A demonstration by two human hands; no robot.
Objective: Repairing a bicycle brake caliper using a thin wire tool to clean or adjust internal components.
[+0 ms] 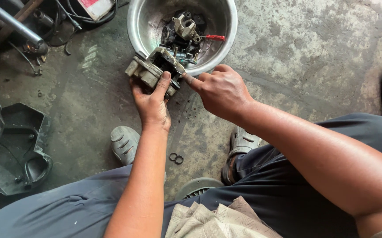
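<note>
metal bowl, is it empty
No, the metal bowl holds dark greasy parts and a red-handled tool.

We saw a brake caliper (152, 70) of dull cast metal, grimy and matt, in the left hand (152, 105). The bowl (138, 26) looked like brushed steel, faintly shiny and scuffed. The floor (296, 57) was rough, stained concrete. The sandals (124, 142) seemed moulded grey rubber or plastic. A black panel (17, 145) looked plastic, dusty. The cloth (217, 220) was beige woven fabric.
</note>
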